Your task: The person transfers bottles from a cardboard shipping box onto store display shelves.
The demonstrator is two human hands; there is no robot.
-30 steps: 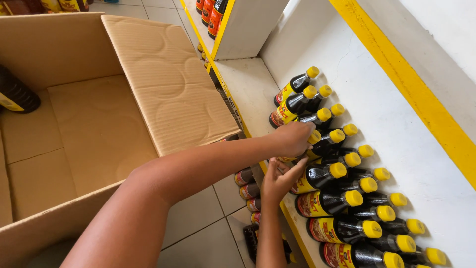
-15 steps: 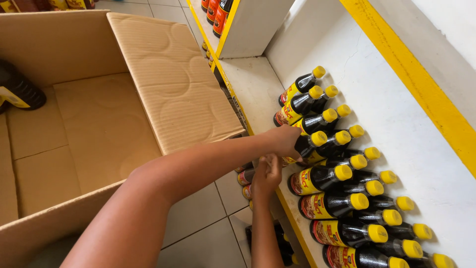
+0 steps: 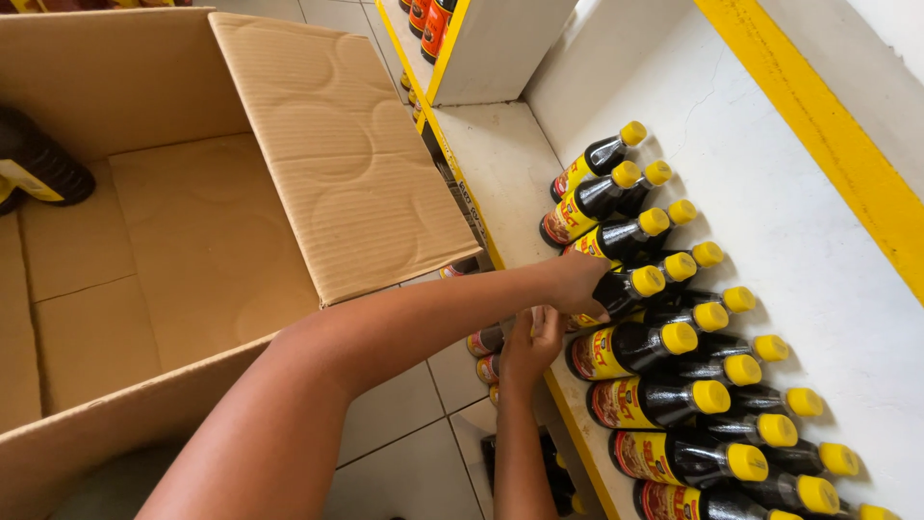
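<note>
While the view looks down over both arms, the left hand (image 3: 577, 281) reaches across to the white shelf (image 3: 500, 164) and closes around a dark bottle (image 3: 626, 289) with a yellow cap, fingers wrapped over its lower body and label. That bottle stands in the front row of the shelf, near the yellow-edged lip. Just below, the right hand (image 3: 531, 345) comes up at the shelf edge, fingers loosely curled and touching the base of that bottle; whether it truly grips anything, I cannot tell. Behind and beside the held bottle run two rows of matching bottles (image 3: 664, 400), all dark glass, yellow caps, red-and-yellow labels wrapped around the middle, packed side by side along the shelf toward the lower right. A broad yellow stripe (image 3: 818, 144) crosses the white wall behind them. On the left sits a big open cardboard box (image 3: 192, 241), one flap (image 3: 337, 154) folded out toward the shelf, and one dark bottle with a yellow label (image 3: 38, 169) lies in its far left corner. More capped bottles (image 3: 486, 351) peek from the lower shelf under the hands, above the pale tiled floor (image 3: 404, 453).
</note>
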